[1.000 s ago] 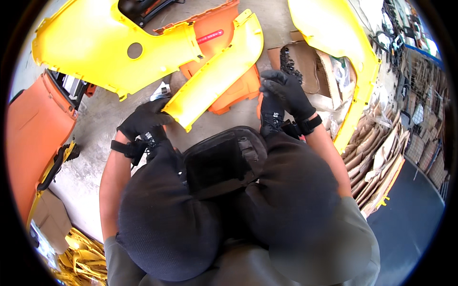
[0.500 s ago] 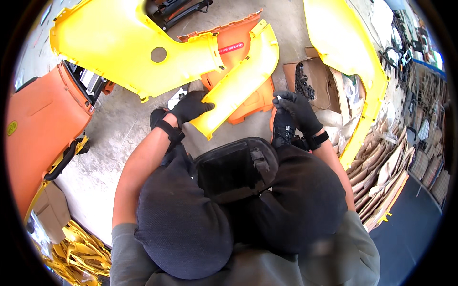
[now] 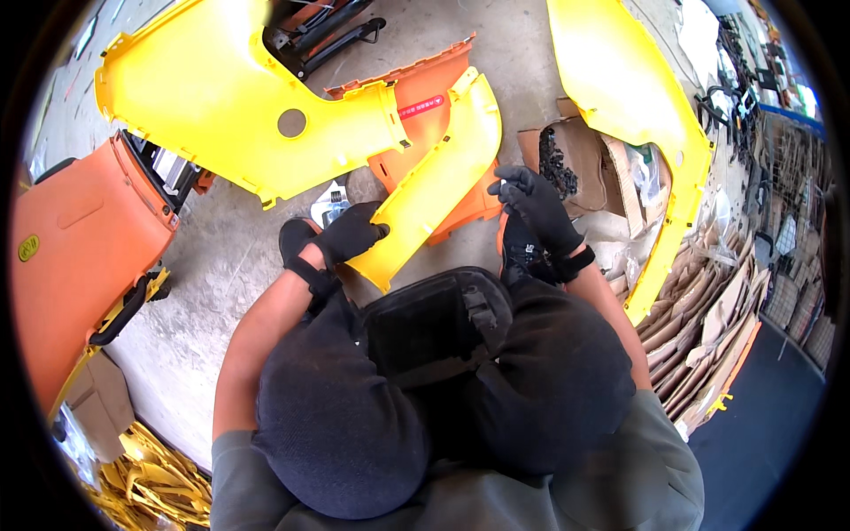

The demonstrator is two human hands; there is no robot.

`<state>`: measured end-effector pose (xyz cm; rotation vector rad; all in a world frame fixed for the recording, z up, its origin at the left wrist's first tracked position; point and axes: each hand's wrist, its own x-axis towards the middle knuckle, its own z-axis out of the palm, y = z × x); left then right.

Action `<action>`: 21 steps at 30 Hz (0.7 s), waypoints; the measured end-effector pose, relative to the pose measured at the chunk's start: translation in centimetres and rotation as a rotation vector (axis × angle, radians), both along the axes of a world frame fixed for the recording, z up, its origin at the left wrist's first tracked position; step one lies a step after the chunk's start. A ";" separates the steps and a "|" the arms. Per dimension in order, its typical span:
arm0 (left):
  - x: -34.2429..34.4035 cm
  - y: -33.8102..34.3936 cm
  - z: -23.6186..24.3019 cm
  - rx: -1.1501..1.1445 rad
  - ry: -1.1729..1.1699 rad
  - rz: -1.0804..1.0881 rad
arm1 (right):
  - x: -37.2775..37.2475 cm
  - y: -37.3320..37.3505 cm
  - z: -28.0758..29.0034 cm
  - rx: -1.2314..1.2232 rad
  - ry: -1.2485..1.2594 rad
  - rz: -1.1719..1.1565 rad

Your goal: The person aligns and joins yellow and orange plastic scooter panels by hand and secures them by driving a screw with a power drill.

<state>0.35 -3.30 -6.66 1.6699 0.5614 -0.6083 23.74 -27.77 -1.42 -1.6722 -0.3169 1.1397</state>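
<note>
— Grasping, on my remote feed: the wearer's left hand (image 3: 350, 237), gloved, is closed over the left edge of a narrow yellow panel (image 3: 443, 186), by its near end.
— And the right hand (image 3: 540, 212)?
— Gloved too, bent, just above the right shoe (image 3: 524, 250). I see a pale speck (image 3: 503, 182) at its tip, but I cannot tell whether it is pinched.
— Walk me outward.
— Nearest, 1 black pouch (image 3: 425, 332) sits between the 2 knees (image 3: 341, 416). Then the narrow yellow panel slants across an orange panel (image 3: 443, 75), jutting past that one's near edge over the concrete floor (image 3: 239, 265).
— Beside it?
— To the right I have 1 cardboard box (image 3: 584, 164), black bits (image 3: 553, 168) heaped at its left edge. To the left, a large yellow panel (image 3: 212, 88) with 1 round hole overlaps the orange panel's left edge. Farther off, a dark metal frame (image 3: 332, 40).
</note>
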 end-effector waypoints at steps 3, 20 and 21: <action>0.3 0.0 0.6 -0.032 -0.004 0.036 | -0.1 0.4 0.1 -0.032 -0.073 -0.024; 0.7 -0.5 2.1 0.140 0.008 0.005 | 0.3 1.1 -2.6 0.014 -0.309 -0.054; 0.8 -0.4 2.4 0.153 0.015 -0.024 | 0.3 1.3 -2.8 0.015 -0.306 -0.051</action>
